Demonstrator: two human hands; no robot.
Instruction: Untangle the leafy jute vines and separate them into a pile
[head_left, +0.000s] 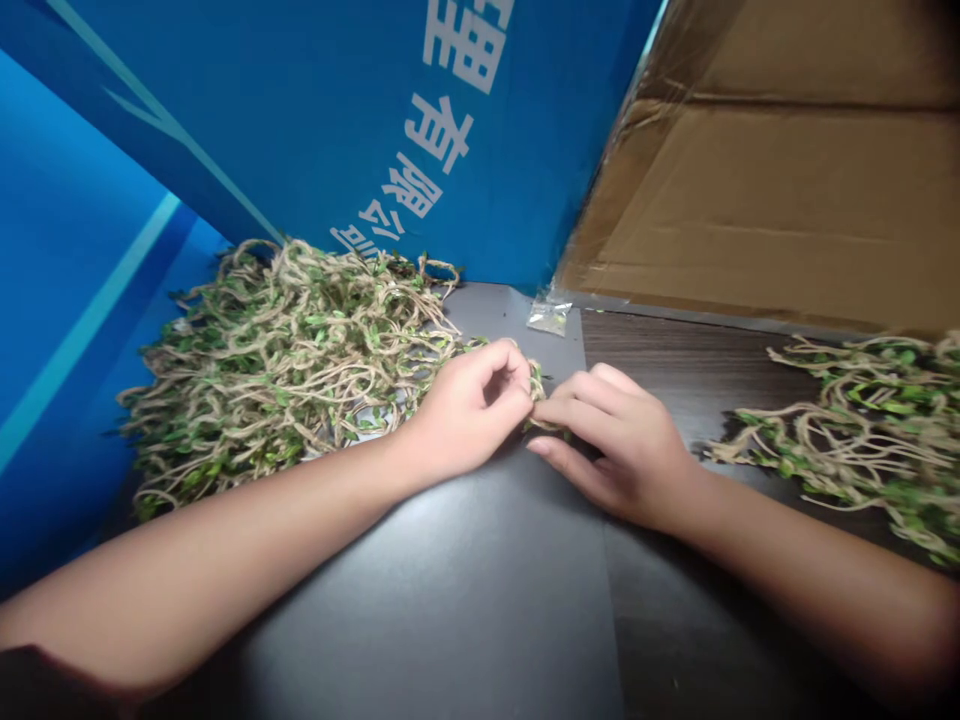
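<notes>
My left hand is closed in a pinch on a short piece of leafy twine, a tan cord with small green leaves. My right hand meets it from the right, its fingertips and thumb closed around the near part of the same cord. The hands almost touch, and they hide most of the piece. Just left of my left hand lies a big heap of leafy twine, tangled together. A smaller pile of leafy twine lies to the right, beyond my right wrist.
A grey mat covers part of the dark wood-grain table. Blue panels with white characters stand behind the heap. A cardboard sheet leans at the back right, with a small clear plastic bag by its lower corner.
</notes>
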